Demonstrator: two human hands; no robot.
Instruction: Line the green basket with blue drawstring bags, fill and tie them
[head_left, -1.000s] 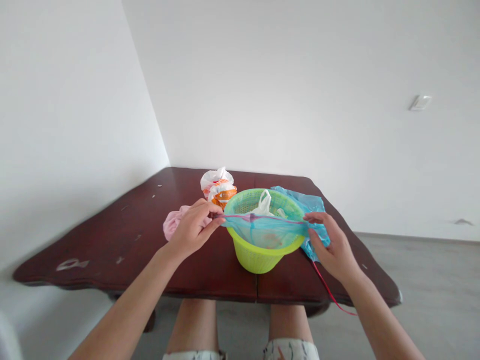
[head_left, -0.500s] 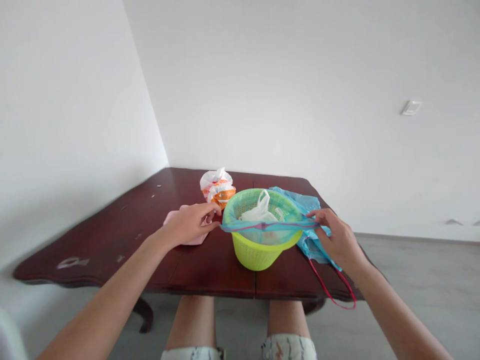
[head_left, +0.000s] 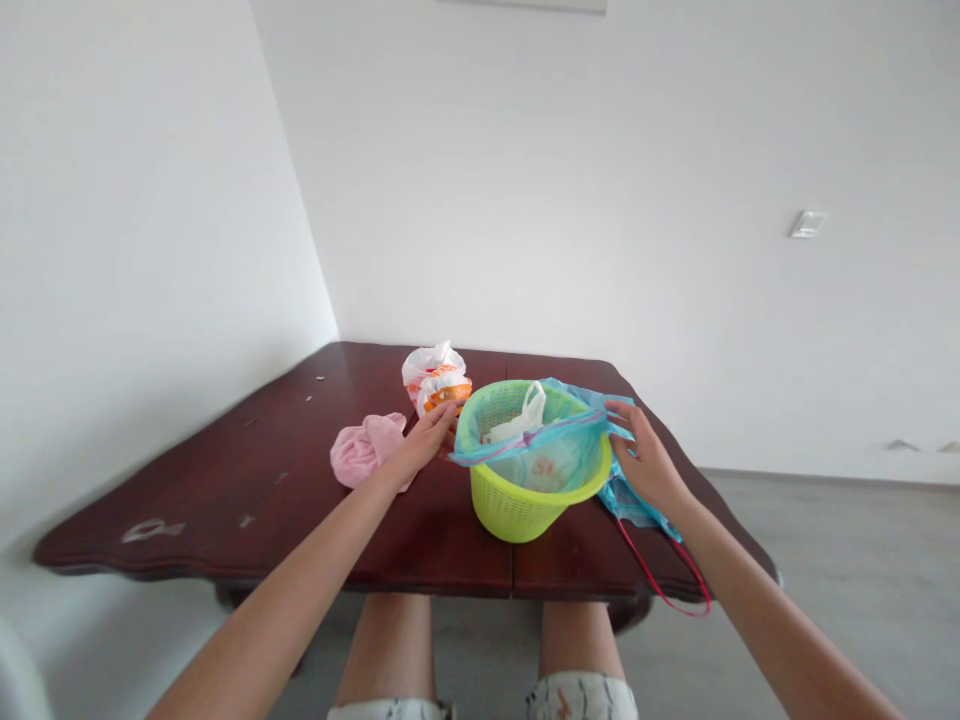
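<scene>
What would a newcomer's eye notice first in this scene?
Probably the bright green basket on the dark table, with translucent blue plastic across its opening, between the left hand and right hand. Left of the basket lies a pink bundle; farther back, crumpled white-and-orange plastic.

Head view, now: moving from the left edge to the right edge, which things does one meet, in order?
A pale mark on the table, the pink bundle, the left hand, the green basket, the right hand, the white wall plate.
</scene>
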